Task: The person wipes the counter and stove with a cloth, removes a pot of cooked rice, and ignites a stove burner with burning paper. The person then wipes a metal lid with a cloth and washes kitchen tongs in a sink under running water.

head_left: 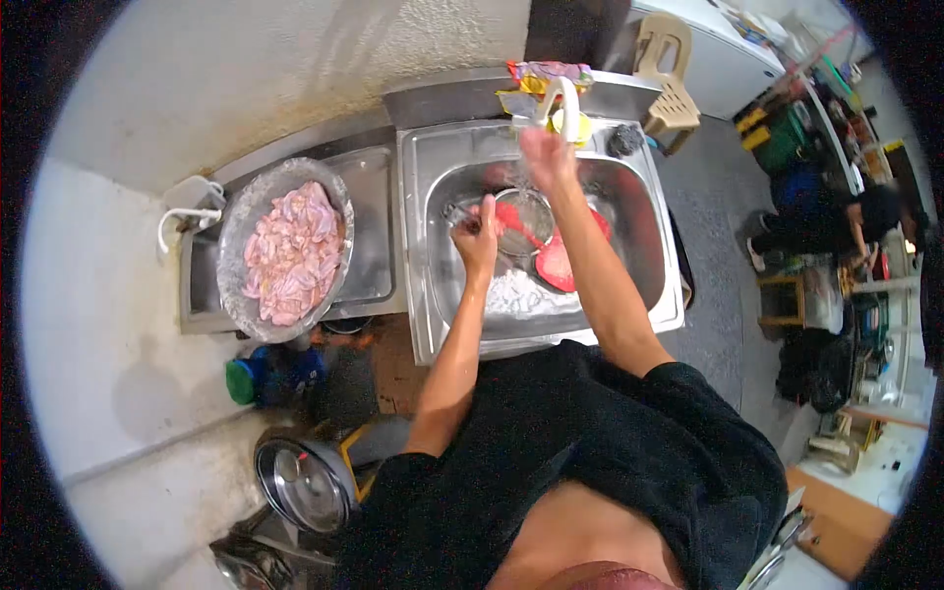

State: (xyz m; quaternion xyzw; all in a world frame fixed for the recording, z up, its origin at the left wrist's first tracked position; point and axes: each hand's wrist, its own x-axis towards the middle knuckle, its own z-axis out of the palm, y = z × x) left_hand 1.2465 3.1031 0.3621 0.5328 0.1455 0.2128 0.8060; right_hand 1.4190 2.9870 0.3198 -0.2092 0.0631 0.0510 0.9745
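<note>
Over the left part of a steel sink [447,285], my left hand [477,239] is closed round something dark and shiny that is too small to name. My right hand [548,157] is raised at the white curved faucet [565,98], its fingers blurred. Below the hands, a round metal strainer or bowl [521,211] lies in the basin with a red utensil [516,224] across it. A red container [556,264] is beside it, partly behind my right forearm. White foam or bits [521,295] cover the near part of the basin floor.
A large metal basin [231,236] of raw meat [295,251] stands left on a second sink. Colored packets [551,74], a yellow-rimmed tub [582,128] and a dark scrubber [623,141] line the back edge. Behind is a plastic chair [667,84]; a person [870,221] works at the right.
</note>
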